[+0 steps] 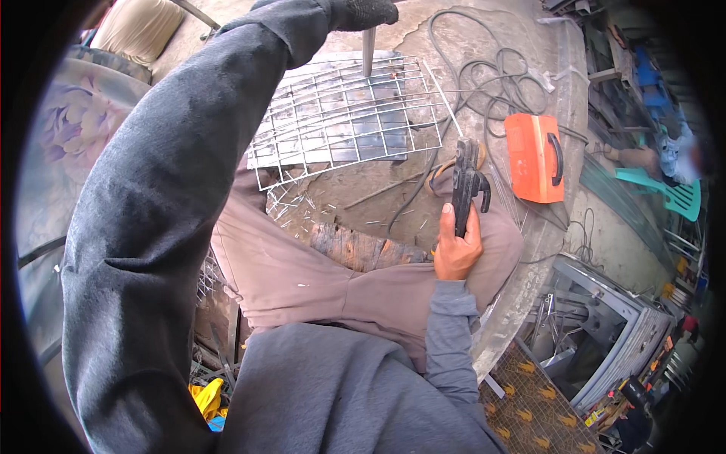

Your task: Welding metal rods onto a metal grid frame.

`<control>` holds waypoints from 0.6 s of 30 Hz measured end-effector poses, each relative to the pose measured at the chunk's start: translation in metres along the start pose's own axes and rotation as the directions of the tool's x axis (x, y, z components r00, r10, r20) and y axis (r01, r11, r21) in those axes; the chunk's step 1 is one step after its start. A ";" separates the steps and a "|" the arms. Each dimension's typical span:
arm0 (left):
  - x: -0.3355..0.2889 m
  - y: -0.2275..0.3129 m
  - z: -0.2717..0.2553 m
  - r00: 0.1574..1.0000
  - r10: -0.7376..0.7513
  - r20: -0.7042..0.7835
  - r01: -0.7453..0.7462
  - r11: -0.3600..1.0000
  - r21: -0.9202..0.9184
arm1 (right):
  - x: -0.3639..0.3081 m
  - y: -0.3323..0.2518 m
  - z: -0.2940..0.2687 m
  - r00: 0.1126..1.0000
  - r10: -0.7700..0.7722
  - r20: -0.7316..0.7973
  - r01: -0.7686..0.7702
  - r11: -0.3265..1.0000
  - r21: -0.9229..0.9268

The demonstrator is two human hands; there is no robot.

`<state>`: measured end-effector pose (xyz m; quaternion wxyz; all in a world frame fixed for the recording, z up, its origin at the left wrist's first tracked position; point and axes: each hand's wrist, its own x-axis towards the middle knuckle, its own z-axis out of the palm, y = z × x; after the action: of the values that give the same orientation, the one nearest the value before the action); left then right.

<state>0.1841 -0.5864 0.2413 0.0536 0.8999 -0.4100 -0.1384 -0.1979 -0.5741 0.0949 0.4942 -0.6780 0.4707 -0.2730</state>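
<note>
My right hand (456, 253) is wrapped round a black welding electrode holder (465, 181) above my right knee. From its tip a thin welding electrode (445, 98) slants up toward the wire grid's right edge. The silvery welded-wire grid (325, 121) lies before me over a grey metal sheet (344, 155). My left arm reaches far forward, and my left hand (367, 12), in a dark glove, is at the top edge, partly cut off. It appears closed on an upright metal rod (368, 53), whose lower end meets the grid; its fingers show poorly.
An orange box-shaped machine with a black handle (533, 159) stands at the right, near looped dark cables (491, 76). Short electrode stubs (287, 208) and a charred wood block (363, 248) lie between my legs. A metal frame (605, 325) stands at lower right; a person (677, 159) is beyond.
</note>
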 end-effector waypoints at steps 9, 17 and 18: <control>-0.025 -0.033 -0.016 0.998 -0.051 -0.034 0.051 0.999 0.013 | -0.002 -0.002 0.002 1.000 -0.019 0.023 0.019 1.000 0.012; -0.031 -0.022 -0.013 0.997 -0.084 0.003 0.084 0.996 0.005 | -0.001 0.000 0.001 0.982 -0.180 0.054 0.184 0.979 -0.088; -0.033 -0.020 -0.015 0.998 -0.066 0.000 0.066 0.998 -0.018 | 0.000 0.000 -0.001 0.981 -0.186 0.057 0.191 0.978 -0.086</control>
<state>0.1818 -0.5485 0.2581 0.0574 0.9125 -0.3788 -0.1436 -0.1983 -0.5741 0.0956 0.4459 -0.7477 0.4043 -0.2805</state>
